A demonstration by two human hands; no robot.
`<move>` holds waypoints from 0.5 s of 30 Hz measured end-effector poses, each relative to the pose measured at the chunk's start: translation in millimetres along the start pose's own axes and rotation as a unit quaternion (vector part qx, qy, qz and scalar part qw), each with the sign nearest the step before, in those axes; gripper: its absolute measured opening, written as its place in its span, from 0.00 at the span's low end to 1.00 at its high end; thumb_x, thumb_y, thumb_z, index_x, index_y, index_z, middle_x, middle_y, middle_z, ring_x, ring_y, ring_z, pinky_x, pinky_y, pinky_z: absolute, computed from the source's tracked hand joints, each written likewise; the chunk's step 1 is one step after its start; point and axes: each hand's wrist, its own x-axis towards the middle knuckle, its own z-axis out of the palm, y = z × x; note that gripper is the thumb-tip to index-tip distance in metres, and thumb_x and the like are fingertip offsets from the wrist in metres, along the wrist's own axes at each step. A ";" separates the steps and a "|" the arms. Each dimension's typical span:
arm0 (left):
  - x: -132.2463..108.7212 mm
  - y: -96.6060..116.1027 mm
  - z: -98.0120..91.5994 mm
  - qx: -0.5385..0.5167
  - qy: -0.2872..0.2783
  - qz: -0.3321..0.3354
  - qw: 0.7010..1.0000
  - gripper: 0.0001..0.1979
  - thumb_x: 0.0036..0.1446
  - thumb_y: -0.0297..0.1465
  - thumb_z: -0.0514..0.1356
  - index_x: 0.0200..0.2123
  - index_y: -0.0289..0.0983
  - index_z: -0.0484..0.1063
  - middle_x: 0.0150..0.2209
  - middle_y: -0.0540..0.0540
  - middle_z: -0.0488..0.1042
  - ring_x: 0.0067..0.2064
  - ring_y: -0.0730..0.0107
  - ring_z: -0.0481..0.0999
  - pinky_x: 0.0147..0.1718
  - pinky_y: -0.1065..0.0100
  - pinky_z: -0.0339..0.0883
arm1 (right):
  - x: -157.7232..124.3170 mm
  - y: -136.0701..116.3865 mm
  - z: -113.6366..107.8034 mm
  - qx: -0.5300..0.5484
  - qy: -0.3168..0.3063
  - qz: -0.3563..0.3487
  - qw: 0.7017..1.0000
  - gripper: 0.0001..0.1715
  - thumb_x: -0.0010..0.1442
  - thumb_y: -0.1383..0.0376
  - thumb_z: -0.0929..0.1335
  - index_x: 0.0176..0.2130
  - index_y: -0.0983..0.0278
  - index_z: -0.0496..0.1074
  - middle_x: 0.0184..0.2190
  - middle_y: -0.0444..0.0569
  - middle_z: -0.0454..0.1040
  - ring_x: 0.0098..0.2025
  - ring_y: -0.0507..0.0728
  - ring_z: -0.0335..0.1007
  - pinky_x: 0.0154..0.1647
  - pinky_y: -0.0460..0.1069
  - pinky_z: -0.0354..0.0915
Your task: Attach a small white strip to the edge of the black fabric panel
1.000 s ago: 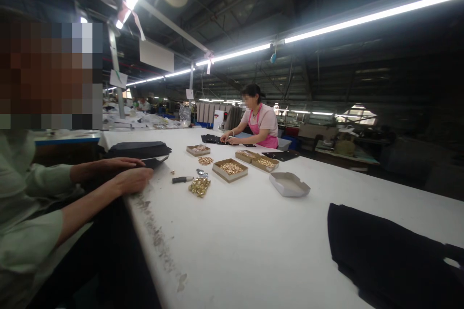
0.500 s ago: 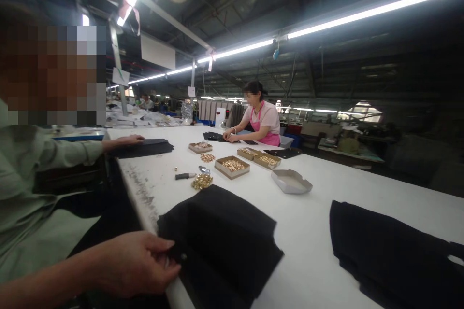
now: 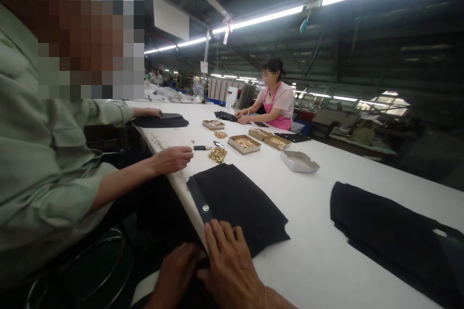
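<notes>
A black fabric piece (image 3: 239, 193) lies at the near edge of the white table, with a round metal snap (image 3: 206, 208) on its darker strip. My right hand (image 3: 232, 260) rests on its near corner, fingers stretched out and lying on the cloth. Just left of it, below the table edge, my left hand (image 3: 177, 268) has its fingers curled in. What those fingers hold, if anything, is hidden against dark cloth. A co-worker's hand (image 3: 176, 158) hovers over the table edge beyond the piece, its fingers bent together.
More black fabric (image 3: 395, 236) lies to the right. Ahead are a heap of gold fittings (image 3: 218, 155), a dark-handled tool (image 3: 202, 147), a box of gold pieces (image 3: 244, 144) and a white tray (image 3: 300, 161). A green-sleeved co-worker (image 3: 47, 169) sits close left; another person (image 3: 277, 101) works across the table.
The hand from the left that held the fabric's edge is off it, and the co-worker's hand is farther back. Both my hands have come into view at the near corner. The view has shifted.
</notes>
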 end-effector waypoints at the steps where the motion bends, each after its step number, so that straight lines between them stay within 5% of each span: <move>1: -3.3 -0.9 3.7 0.006 0.000 0.001 1.000 0.08 0.59 0.36 0.57 0.32 0.41 0.74 0.35 0.46 0.77 0.40 0.61 0.75 0.43 0.60 0.68 | -1.0 4.9 1.2 -0.029 0.007 0.017 0.999 0.34 0.59 0.58 0.69 0.59 0.74 0.63 0.56 0.63 0.70 0.56 0.69 0.67 0.52 0.64 0.69; 7: 4.2 13.8 -19.3 -0.022 0.005 -0.022 1.000 0.15 0.62 0.42 0.52 0.36 0.40 0.74 0.35 0.47 0.78 0.40 0.63 0.77 0.42 0.66 0.69 | -1.5 33.8 -8.0 -0.041 -0.088 0.053 0.994 0.23 0.60 0.63 0.70 0.53 0.68 0.69 0.54 0.58 0.72 0.55 0.64 0.68 0.49 0.55 0.72; 9: 5.2 18.1 -32.1 -0.052 0.022 -0.045 0.997 0.17 0.60 0.46 0.54 0.34 0.39 0.75 0.33 0.49 0.78 0.37 0.64 0.77 0.38 0.69 0.69 | 1.6 43.0 -21.8 -0.010 -0.122 0.041 0.992 0.10 0.61 0.69 0.68 0.45 0.64 0.73 0.46 0.52 0.77 0.47 0.59 0.73 0.43 0.51 0.71; 11: 4.2 17.5 -44.7 -0.104 0.049 -0.077 0.990 0.18 0.54 0.48 0.59 0.31 0.39 0.75 0.30 0.50 0.77 0.34 0.65 0.76 0.35 0.71 0.69 | 2.2 53.0 -38.2 0.024 -0.138 0.018 0.990 0.09 0.62 0.73 0.66 0.38 0.61 0.73 0.39 0.45 0.78 0.38 0.54 0.72 0.37 0.47 0.69; 15: 3.6 3.9 -66.7 -0.259 0.095 -0.167 0.946 0.23 0.44 0.51 0.67 0.32 0.38 0.75 0.26 0.52 0.75 0.29 0.71 0.73 0.27 0.77 0.67 | -15.1 85.0 -61.7 0.037 -0.006 -0.075 0.997 0.14 0.63 0.73 0.64 0.46 0.60 0.72 0.46 0.47 0.77 0.47 0.57 0.68 0.46 0.53 0.66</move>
